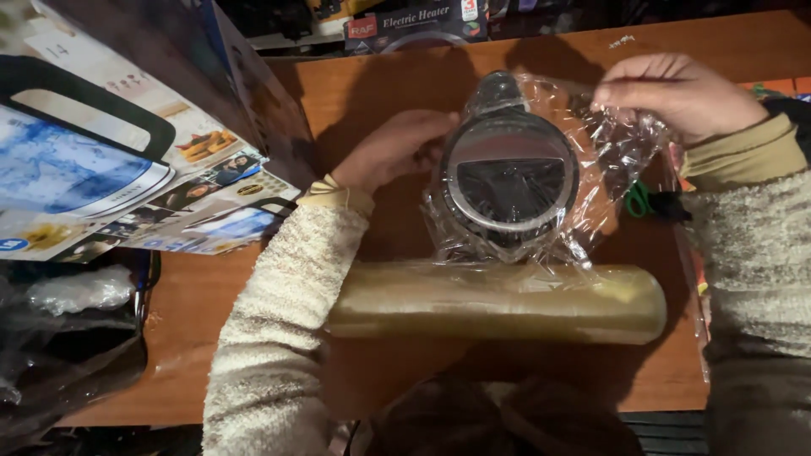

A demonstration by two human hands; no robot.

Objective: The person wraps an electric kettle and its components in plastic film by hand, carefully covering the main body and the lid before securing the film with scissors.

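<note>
Box: I am seeing 1 printed carton (127,160) lying far left on the wooden table (203,295).
Left hand: my left hand (397,148) is cupping the kettle's side, fingers curled.
Kettle: the wrapped kettle (511,177) is standing mid-table, just behind 1 cling-film roll (498,302).
Right hand: my right hand (676,93) is pinching the plastic film (621,143).

Glossy crinkled plastic film (612,148) over shiny metal-rimmed kettle (509,177); matt wooden table (211,295).
</note>
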